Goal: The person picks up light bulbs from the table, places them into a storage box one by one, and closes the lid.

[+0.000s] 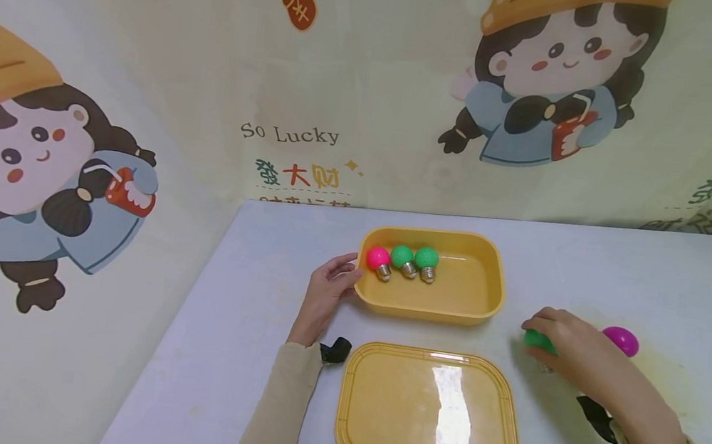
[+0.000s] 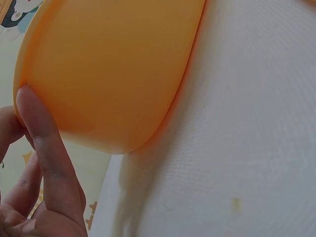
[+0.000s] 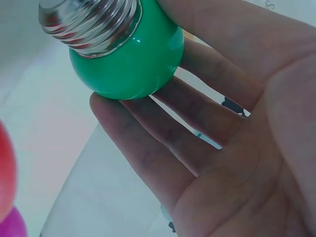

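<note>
My right hand (image 1: pixel 566 342) holds a green light bulb (image 3: pixel 133 64) between thumb and fingers, to the right of the yellow container. The bulb's silver screw base (image 3: pixel 94 27) points away from the palm in the right wrist view. My left hand (image 1: pixel 327 294) pinches the left rim of the yellow container (image 1: pixel 472 283), its thumb against the outer wall in the left wrist view. Inside the container lie a pink bulb (image 1: pixel 378 258) and two green bulbs, one in the middle (image 1: pixel 402 256) and one on the right (image 1: pixel 426 259), all at the left end.
A yellow lid (image 1: pixel 402 412) lies flat on the white table (image 1: pixel 199 378) in front of the container. Behind the right hand sits a magenta bulb (image 1: pixel 621 340), partly hidden. A red rounded thing (image 3: pixel 6 170) shows at the right wrist view's left edge. A printed curtain (image 1: pixel 394 97) hangs behind.
</note>
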Available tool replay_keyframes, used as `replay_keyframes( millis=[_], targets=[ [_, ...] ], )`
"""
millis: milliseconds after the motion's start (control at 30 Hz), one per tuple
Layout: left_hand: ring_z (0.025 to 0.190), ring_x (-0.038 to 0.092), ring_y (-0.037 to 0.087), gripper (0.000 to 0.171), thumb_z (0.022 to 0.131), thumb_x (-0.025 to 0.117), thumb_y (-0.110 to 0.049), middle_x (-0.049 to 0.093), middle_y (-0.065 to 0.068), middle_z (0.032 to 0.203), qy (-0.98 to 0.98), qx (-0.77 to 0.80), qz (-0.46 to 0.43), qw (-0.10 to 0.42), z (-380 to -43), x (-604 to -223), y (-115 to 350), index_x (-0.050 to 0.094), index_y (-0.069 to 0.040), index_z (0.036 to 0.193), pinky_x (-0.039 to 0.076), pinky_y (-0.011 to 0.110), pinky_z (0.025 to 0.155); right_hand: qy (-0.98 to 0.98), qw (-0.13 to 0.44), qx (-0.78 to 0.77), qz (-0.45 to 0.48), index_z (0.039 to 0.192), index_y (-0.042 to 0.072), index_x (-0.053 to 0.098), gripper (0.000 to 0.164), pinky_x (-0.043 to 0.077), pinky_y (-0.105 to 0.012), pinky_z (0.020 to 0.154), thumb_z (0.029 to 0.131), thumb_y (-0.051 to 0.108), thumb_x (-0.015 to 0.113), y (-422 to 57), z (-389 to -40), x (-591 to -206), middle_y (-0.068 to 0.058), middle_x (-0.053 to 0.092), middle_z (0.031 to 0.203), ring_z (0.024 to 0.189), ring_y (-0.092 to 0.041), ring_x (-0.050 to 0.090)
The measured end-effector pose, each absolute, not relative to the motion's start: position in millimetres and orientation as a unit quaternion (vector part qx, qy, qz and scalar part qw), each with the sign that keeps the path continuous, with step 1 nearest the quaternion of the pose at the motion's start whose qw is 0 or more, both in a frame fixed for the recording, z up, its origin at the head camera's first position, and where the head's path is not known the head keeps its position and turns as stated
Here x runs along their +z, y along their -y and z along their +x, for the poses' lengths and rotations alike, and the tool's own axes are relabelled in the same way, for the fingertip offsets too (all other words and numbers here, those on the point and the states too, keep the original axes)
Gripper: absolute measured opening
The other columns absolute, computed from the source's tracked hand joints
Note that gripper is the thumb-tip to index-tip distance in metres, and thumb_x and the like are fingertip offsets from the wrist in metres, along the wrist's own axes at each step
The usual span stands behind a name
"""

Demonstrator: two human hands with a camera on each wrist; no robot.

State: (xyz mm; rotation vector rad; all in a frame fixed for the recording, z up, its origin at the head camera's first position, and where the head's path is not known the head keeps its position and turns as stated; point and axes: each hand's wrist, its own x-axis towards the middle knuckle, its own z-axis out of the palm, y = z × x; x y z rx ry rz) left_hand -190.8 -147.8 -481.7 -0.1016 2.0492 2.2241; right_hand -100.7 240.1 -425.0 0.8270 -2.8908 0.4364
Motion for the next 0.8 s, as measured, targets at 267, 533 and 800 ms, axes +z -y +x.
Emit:
replay_keyframes(
  millis=[267,533,800],
  targets=[
    [0.084,0.062,0.017,0.041,0.090,0.074,-0.018,0.059,0.006,0.109,-0.675,0.735,-0.036,0.060,-192,-483,148,0.064,-0.011,0.129,0.056,0.023,0.067,0.952,0.046,0.156,0.259,0.099,0.000,0.073,0.032,0.058,-0.046,0.076,0.073,0.010,0.087,-236,-108,-412,-0.010,0.068,0.096,0.089,-0.031,0.066],
    [0.084,0.062,0.017,0.036,0.092,0.072,-0.016,0.059,0.006,0.110,-0.675,0.734,-0.047,0.064,-193,-483,147,0.066,-0.014,0.127,0.056,0.022,0.068,0.954,0.045,0.161,0.248,0.102,-0.001,0.072,0.032,0.058,-0.049,0.078,0.075,0.011,0.085,-232,-114,-403,-0.013,0.068,0.099,0.091,-0.033,0.066],
    [0.085,0.062,0.017,0.037,0.091,0.073,-0.017,0.060,0.006,0.111,-0.674,0.734,-0.047,0.064,-193,-483,147,0.066,-0.015,0.127,0.056,0.022,0.069,0.949,0.072,0.174,0.251,0.102,-0.001,0.072,0.033,0.058,-0.048,0.077,0.074,0.010,0.086,-228,-120,-396,-0.013,0.068,0.100,0.091,-0.031,0.066]
  ],
)
